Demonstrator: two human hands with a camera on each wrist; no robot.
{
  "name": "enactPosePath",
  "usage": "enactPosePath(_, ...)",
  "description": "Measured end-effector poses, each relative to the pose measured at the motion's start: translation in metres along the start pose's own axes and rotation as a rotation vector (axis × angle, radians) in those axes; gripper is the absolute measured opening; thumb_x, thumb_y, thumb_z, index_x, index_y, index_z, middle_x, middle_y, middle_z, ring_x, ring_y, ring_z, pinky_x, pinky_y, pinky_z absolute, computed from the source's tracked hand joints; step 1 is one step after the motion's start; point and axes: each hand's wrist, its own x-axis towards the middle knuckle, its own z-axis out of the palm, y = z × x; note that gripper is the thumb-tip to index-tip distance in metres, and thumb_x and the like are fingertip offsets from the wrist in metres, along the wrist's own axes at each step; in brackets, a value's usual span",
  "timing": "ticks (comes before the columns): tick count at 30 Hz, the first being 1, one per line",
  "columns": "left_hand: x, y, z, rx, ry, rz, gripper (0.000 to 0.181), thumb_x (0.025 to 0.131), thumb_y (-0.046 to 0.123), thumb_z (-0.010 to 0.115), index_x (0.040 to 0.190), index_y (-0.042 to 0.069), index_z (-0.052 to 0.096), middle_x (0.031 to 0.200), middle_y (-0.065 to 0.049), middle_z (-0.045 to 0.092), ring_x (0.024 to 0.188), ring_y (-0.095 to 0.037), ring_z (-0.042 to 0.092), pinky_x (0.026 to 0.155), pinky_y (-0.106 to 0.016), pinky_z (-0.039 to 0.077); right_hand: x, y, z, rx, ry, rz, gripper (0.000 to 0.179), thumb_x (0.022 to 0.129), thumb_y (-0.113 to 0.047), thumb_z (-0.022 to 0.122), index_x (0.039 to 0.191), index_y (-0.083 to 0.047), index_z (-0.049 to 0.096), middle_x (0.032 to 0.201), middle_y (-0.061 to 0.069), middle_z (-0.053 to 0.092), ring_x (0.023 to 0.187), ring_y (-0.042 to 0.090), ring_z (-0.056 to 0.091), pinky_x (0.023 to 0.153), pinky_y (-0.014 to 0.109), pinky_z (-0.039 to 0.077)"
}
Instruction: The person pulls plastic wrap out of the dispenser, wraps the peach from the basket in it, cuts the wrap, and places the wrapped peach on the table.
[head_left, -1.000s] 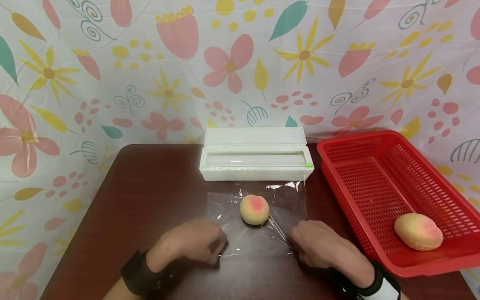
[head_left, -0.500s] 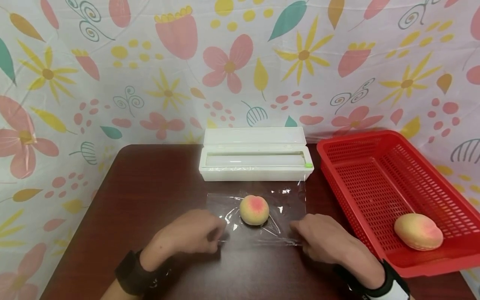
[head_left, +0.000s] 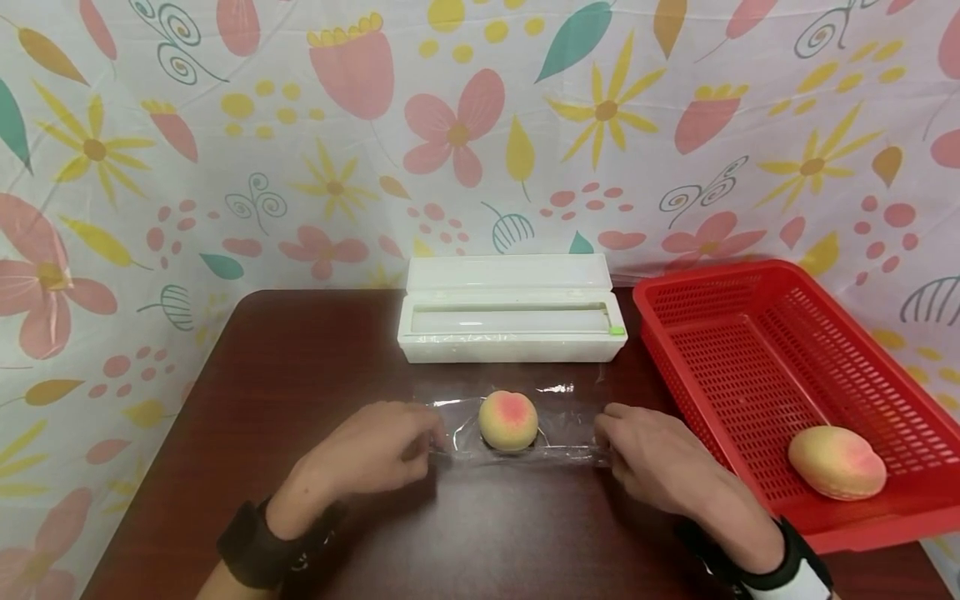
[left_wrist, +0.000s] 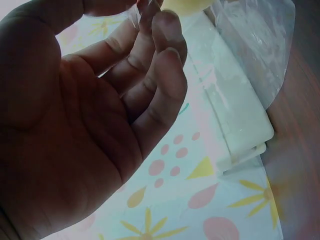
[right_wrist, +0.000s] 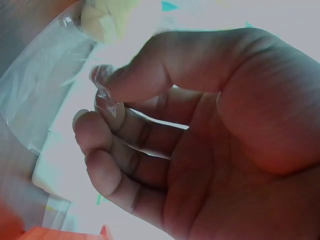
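A yellow peach (head_left: 508, 421) with a pink blush sits on a sheet of clear cling film (head_left: 558, 456) in the middle of the table. My left hand (head_left: 367, 450) pinches the film's near left corner, and my right hand (head_left: 663, 458) pinches its near right corner. The near edge is lifted and stretched between them, just in front of the peach. In the right wrist view, crumpled film (right_wrist: 104, 92) shows between thumb and index finger. The left wrist view cuts off part of that hand's pinch at the top.
Behind the peach stands a white cling film box (head_left: 513, 348), lid up, with its roll (head_left: 510, 321) inside and a green slider at its right end. A red basket (head_left: 678, 400) on the right holds another peach (head_left: 836, 462). Patterned cloth (head_left: 345, 167) hangs behind.
Both hands have moved away from me toward the box, spreading slightly apart. The film's near edge has come with them, closer to the peach. The peach has stayed in place.
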Motion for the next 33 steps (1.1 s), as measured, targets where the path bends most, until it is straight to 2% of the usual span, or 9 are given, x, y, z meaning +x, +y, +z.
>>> enactPosePath(3,0.000,-0.001,-0.001,0.002,0.030,-0.013,0.022,0.086,0.012,0.073,0.102,0.027,0.072,0.098,0.014,0.070,0.083,0.000,0.060,0.077,-0.028,0.054,0.000,-0.001,0.000,0.009,0.050,0.035,0.028,0.075,0.002,0.079,0.085,-0.020,0.063,0.081,-0.011,0.052,0.067,0.008,0.050,0.057,0.029,0.046)
enactPosePath(7,0.000,-0.003,-0.002,0.020,0.083,-0.042,0.019,0.088,0.011,0.073,0.102,0.024,0.072,0.096,0.015,0.067,0.083,-0.003,0.060,0.075,-0.028,0.054,0.002,-0.002,-0.003,0.054,0.107,0.109,0.026,0.079,0.006,0.074,0.091,-0.016,0.067,0.082,-0.008,0.058,0.069,0.010,0.054,0.059,0.031,0.049)
enactPosePath(12,0.001,-0.006,-0.003,0.017,0.134,-0.059,0.018,0.091,0.010,0.073,0.105,0.022,0.073,0.100,0.015,0.068,0.090,-0.004,0.065,0.080,-0.030,0.057,0.005,-0.001,-0.005,0.130,0.181,0.178,0.026,0.081,0.011,0.069,0.096,-0.010,0.069,0.084,-0.002,0.063,0.073,0.014,0.059,0.064,0.036,0.054)
enactPosePath(18,0.003,-0.007,-0.005,0.009,0.173,-0.094,0.017,0.096,0.010,0.073,0.109,0.020,0.073,0.102,0.013,0.068,0.094,-0.005,0.067,0.083,-0.030,0.058,0.007,-0.001,-0.004,0.180,0.350,0.182,0.029,0.078,0.016,0.068,0.094,-0.008,0.066,0.084,0.001,0.063,0.076,0.015,0.060,0.066,0.038,0.055)
enactPosePath(22,0.005,-0.009,-0.005,-0.007,0.199,-0.120,0.016,0.098,0.009,0.072,0.109,0.021,0.072,0.104,0.013,0.069,0.097,-0.005,0.067,0.085,-0.030,0.059,0.008,0.000,-0.003,0.182,0.413,0.156,0.032,0.075,0.018,0.067,0.087,-0.012,0.065,0.080,-0.003,0.059,0.072,0.011,0.056,0.062,0.033,0.052)
enactPosePath(27,0.007,-0.011,-0.004,-0.015,0.211,-0.144,0.017,0.098,0.007,0.071,0.109,0.020,0.071,0.106,0.012,0.070,0.098,-0.005,0.067,0.086,-0.030,0.058,0.009,0.001,-0.003,0.197,0.415,0.113,0.031,0.076,0.018,0.066,0.081,-0.012,0.072,0.083,-0.005,0.062,0.074,0.009,0.060,0.063,0.030,0.054)
enactPosePath(33,0.007,-0.012,-0.002,-0.023,0.203,-0.145,0.017,0.098,0.007,0.071,0.110,0.019,0.071,0.107,0.011,0.070,0.100,-0.006,0.068,0.087,-0.031,0.058,0.009,0.000,-0.004,0.212,0.327,0.130,0.020,0.076,0.011,0.070,0.088,-0.003,0.076,0.096,0.002,0.064,0.082,0.014,0.065,0.071,0.035,0.058)
